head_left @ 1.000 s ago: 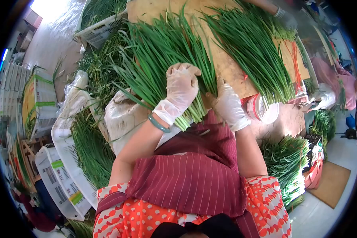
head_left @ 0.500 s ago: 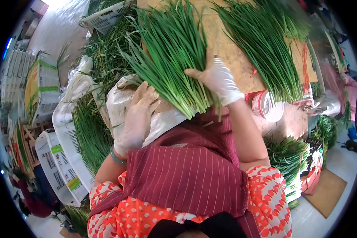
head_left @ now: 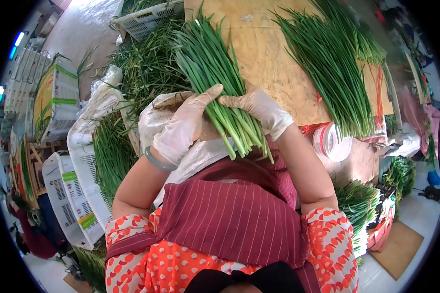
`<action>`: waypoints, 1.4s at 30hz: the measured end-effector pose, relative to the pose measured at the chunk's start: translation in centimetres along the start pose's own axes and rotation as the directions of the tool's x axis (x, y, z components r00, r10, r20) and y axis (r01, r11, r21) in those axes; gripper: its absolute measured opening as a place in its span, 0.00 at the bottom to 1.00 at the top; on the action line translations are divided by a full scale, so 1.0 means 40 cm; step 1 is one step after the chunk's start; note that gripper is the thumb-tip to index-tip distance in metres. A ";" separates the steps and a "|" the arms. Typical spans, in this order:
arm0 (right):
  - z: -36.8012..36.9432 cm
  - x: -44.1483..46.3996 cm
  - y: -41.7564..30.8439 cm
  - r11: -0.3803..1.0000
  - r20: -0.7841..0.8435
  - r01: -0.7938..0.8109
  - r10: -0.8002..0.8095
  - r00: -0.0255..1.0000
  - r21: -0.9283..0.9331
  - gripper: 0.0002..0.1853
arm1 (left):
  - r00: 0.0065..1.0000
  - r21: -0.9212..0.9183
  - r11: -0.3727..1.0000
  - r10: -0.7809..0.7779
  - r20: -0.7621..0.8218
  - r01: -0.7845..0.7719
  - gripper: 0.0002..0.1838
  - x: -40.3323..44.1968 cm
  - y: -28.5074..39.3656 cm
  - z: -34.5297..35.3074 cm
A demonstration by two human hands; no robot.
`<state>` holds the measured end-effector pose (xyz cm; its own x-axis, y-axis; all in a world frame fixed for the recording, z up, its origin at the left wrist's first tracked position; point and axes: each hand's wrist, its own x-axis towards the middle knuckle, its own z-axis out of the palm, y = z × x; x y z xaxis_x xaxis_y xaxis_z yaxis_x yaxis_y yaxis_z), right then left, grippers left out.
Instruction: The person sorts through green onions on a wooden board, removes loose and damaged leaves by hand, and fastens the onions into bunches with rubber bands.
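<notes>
Between left hand [head_left: 183, 124] and right hand [head_left: 264, 108], both gloved, chive bunch [head_left: 212, 68] is clamped, thumbs pressed on top. Gathering of this bunch is judged largely done; stem ends below grip are not yet level, and no tie can be seen. Right of grip, larger chive pile [head_left: 327, 73] is spread unheld on plywood board [head_left: 264, 53], near red strands [head_left: 379, 90]. Left of grip, tangled greens [head_left: 151, 63] are seemingly unsorted.

Bright light glares off the upper-left floor [head_left: 92, 27], while fisheye distortion curves the dark-rimmed edges.
</notes>
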<state>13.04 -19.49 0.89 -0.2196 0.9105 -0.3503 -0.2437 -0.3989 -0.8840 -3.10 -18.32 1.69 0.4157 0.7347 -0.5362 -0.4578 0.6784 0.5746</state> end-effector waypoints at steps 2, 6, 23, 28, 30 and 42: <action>-0.005 0.001 0.000 0.994 0.055 -0.065 0.060 0.997 0.091 0.28 | 0.998 -0.028 0.999 -0.019 0.054 0.020 0.13 0.009 -0.005 -0.004; -0.009 0.010 -0.002 0.961 0.206 -0.191 0.149 0.967 0.200 0.32 | 1.000 -0.013 1.000 0.006 0.021 -0.006 0.12 0.031 0.002 -0.024; -0.009 0.067 -0.182 0.608 0.015 0.745 -0.772 0.636 -0.276 0.38 | 0.640 0.306 0.565 0.627 0.445 -0.766 0.37 0.033 0.171 0.149; -0.072 0.130 -0.063 0.622 0.138 0.728 -0.726 0.674 -0.289 0.35 | 0.807 0.361 0.725 0.486 0.334 -0.586 0.38 0.129 0.079 0.069; -0.065 0.125 -0.055 0.802 -0.019 0.482 -0.521 0.853 -0.352 0.33 | 0.801 0.261 0.764 0.516 0.305 -0.591 0.29 0.138 0.066 0.073; -0.050 0.030 -0.218 0.720 0.066 0.496 -0.536 0.842 -0.484 0.45 | 0.889 -0.053 0.914 0.403 0.219 -0.401 0.13 0.125 0.098 0.162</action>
<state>16.79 -14.72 7.57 -0.1166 0.9730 0.1991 0.1731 0.2173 -0.9606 2.26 -11.96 5.26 0.3574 0.9275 -0.1097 -0.6271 0.3253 0.7077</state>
